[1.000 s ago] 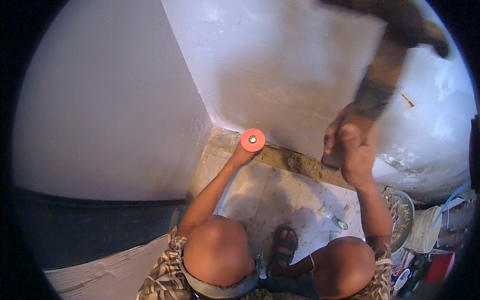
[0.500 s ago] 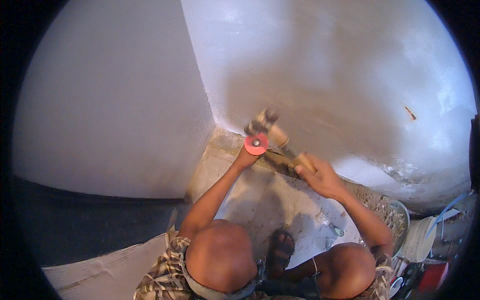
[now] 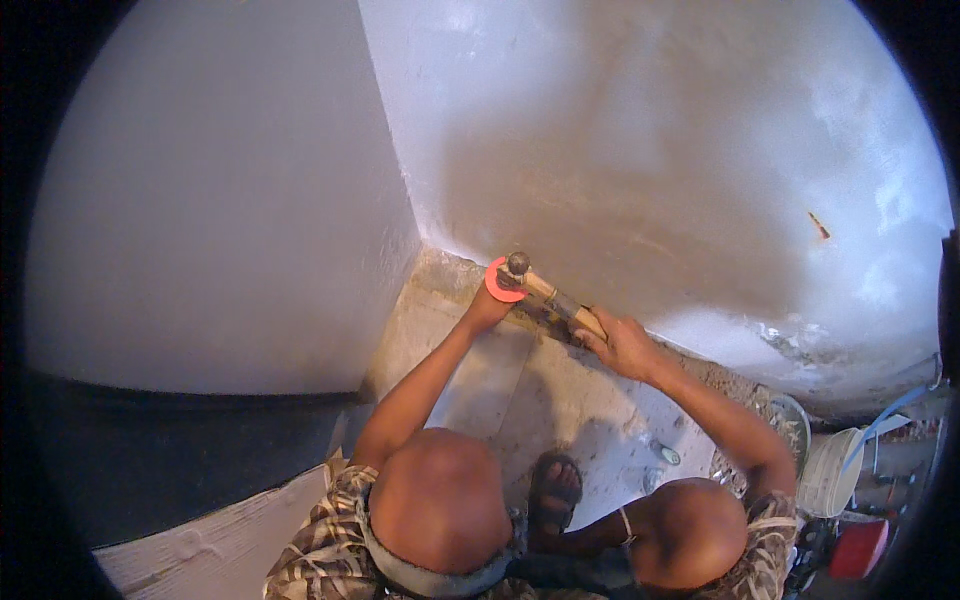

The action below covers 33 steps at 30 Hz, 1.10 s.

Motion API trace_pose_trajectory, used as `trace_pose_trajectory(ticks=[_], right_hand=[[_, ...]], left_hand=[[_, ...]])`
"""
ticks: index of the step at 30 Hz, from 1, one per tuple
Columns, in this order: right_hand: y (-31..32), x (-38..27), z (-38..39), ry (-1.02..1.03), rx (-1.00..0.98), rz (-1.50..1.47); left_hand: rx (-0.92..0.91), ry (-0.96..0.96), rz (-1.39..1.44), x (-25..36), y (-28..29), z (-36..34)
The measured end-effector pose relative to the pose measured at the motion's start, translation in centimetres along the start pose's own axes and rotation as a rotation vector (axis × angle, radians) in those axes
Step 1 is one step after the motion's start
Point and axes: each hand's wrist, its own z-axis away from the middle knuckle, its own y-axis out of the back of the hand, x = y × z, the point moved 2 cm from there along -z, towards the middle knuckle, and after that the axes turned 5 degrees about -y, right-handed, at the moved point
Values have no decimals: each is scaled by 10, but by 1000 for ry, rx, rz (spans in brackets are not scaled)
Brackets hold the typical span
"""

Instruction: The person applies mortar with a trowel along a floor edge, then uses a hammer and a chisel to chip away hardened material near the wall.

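While my left hand (image 3: 487, 312) is wrapped around the red-guarded tool (image 3: 505, 297), just beneath its round guard (image 3: 491, 277), my right hand (image 3: 628, 350) is clenched about the wooden handle (image 3: 588, 322) of the hammer (image 3: 541, 287). The tool is held near the corner where the grey wall (image 3: 220, 200) meets the pale wall (image 3: 620, 130), over the strip of broken ground (image 3: 447, 270) at the wall's base; its lower part is hidden by my fingers and the guard. The hammer head (image 3: 517, 264) overlaps the guard and covers its centre; seen from above, I cannot tell whether the two touch.

Compare the earlier frames. One second ago the hammer was raised at the upper right, blurred, with my hands well apart and the tool's metal end in plain view. Half a second ago the head, also blurred, was just beyond the guard, and the metal end showed. Now the head is more sharply outlined and conceals that end, while my left hand has kept nearly the same place and grasp throughout.

On the floor tiles (image 3: 590, 400), my sandalled foot (image 3: 555, 490) is seen between my knees, and a small green-and-white object (image 3: 669, 455) lies near my right knee (image 3: 690, 535). A pale bucket (image 3: 830, 472) is at the right, just above a red object (image 3: 858, 550).
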Motion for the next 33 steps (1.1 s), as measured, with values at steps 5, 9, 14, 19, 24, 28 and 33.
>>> trace_pose_trajectory(ticks=[5,9,14,19,24,28,33], right_hand=[[19,-24,26,-86,119,-275],[89,-65,31,85,457,-591],[103,-83,18,461,526,-832],[2,4,7,76,142,0],[-2,-6,19,-72,42,-129],[51,-45,31,-50,389,-344],[114,-97,26,358,436,-931]], left_hand=[[45,126,70,20,-10,-8],[35,65,-105,2,0,1],[27,22,-104,0,5,8],[-4,-15,206,1,-8,-6],[27,110,103,0,-9,-9],[37,26,-69,-4,-2,0],[1,81,-115,-2,10,8]])
